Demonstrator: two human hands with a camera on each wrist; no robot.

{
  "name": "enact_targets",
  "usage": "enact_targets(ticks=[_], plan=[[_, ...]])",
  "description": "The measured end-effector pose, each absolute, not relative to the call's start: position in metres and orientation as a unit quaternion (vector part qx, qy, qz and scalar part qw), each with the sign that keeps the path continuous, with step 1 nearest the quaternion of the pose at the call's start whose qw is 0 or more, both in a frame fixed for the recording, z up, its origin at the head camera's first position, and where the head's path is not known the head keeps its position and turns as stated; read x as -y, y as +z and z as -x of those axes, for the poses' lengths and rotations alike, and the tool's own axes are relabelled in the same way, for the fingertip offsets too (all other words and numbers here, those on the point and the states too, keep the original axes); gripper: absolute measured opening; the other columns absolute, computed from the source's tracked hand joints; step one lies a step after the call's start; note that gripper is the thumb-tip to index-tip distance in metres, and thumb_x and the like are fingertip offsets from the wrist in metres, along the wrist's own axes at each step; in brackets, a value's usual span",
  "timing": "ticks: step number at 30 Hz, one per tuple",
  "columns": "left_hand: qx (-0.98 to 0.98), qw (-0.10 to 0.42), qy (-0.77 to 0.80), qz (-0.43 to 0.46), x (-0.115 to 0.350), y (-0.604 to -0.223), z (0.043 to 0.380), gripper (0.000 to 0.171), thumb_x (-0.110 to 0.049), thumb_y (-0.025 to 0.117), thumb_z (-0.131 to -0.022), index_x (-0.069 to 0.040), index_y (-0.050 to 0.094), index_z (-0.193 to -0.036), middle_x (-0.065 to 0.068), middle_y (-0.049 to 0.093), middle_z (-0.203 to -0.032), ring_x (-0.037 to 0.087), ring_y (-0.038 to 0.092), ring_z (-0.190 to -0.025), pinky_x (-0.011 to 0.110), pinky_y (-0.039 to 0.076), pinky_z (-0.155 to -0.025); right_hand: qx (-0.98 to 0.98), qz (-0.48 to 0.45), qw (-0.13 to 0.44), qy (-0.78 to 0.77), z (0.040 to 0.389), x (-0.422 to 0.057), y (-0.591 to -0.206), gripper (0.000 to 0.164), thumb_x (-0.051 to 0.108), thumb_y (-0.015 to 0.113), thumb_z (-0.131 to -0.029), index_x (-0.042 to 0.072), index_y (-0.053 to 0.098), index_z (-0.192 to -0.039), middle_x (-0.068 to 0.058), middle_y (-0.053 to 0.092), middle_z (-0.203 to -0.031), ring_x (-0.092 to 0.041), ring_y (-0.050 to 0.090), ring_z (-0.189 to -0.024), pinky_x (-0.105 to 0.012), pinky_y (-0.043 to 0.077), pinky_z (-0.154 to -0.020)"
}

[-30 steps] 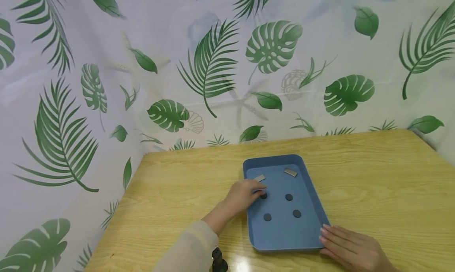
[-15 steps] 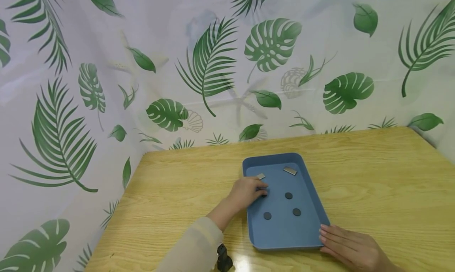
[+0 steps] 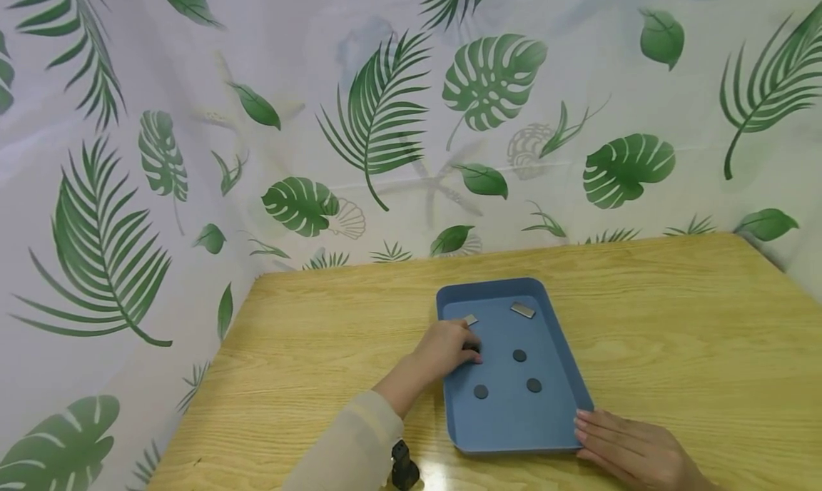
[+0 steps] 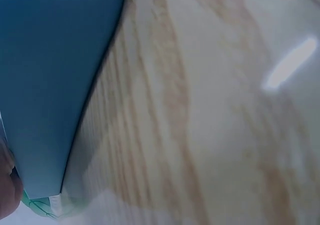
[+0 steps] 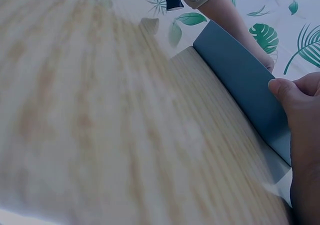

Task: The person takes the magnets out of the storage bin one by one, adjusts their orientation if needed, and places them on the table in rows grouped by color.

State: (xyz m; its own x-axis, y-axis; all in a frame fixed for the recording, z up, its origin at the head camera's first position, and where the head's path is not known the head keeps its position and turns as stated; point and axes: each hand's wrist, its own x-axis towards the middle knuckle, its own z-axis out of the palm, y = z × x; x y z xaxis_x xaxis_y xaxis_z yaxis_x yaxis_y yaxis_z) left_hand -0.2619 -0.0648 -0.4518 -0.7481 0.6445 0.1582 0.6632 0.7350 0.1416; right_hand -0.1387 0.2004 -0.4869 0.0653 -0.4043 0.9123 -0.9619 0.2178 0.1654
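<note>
A blue tray (image 3: 494, 430) lies on the table, longer than it is wide. My left hand (image 3: 443, 348) reaches in over its left wall and pinches a small dark round disc between thumb and fingers; the disc is mostly hidden. Further dark discs lie flat on the tray floor: a right-hand disc (image 3: 519, 355), a near-right disc (image 3: 534, 385) and a near-left disc (image 3: 481, 392). Silvery rectangular pieces are at the far end, the right piece (image 3: 523, 310) in full view, the left piece (image 3: 471, 320) partly behind my fingers. My right hand (image 3: 632, 444) touches the tray's near right corner with straight fingers.
The wooden table (image 3: 693, 320) extends on both sides of the tray. Behind it hangs a white leaf-patterned cloth (image 3: 411, 155). A black device (image 3: 404, 466) sits at my left wrist, beside the cream sleeve (image 3: 353, 441).
My left fingers have closed in over the dark disc, which now hardly shows. The right hand stays at the tray's corner, and the other discs keep their places.
</note>
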Motion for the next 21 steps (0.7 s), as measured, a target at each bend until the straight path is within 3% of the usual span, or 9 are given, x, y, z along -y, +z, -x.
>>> enact_targets(ticks=[11, 21], plan=[[0.931, -0.049, -0.152, 0.329, 0.067, -0.446, 0.268, 0.014, -0.02, 0.072, -0.083, -0.011, 0.076, -0.094, -0.002, 0.063, -0.087, 0.007, 0.058, -0.078, 0.011, 0.043, -0.064, 0.616, -0.558, 0.477, 0.286, 0.139, -0.2, -0.485, 0.024, 0.014, 0.066, -0.088, -0.008, 0.072, -0.097, -0.021, 0.071, -0.094, -0.028, 0.069, -0.093, -0.027, 0.051, -0.086], [0.934, -0.07, -0.058, 0.345, 0.065, -0.44, 0.266, 0.021, -0.036, 0.068, -0.087, -0.016, 0.071, -0.095, -0.007, 0.066, -0.087, 0.002, 0.059, -0.073, 0.013, 0.044, -0.063, 0.611, -0.555, 0.483, 0.294, 0.138, -0.195, -0.477, 0.023, 0.012, 0.065, -0.089, -0.008, 0.072, -0.096, -0.02, 0.071, -0.092, -0.026, 0.069, -0.094, -0.026, 0.051, -0.086]])
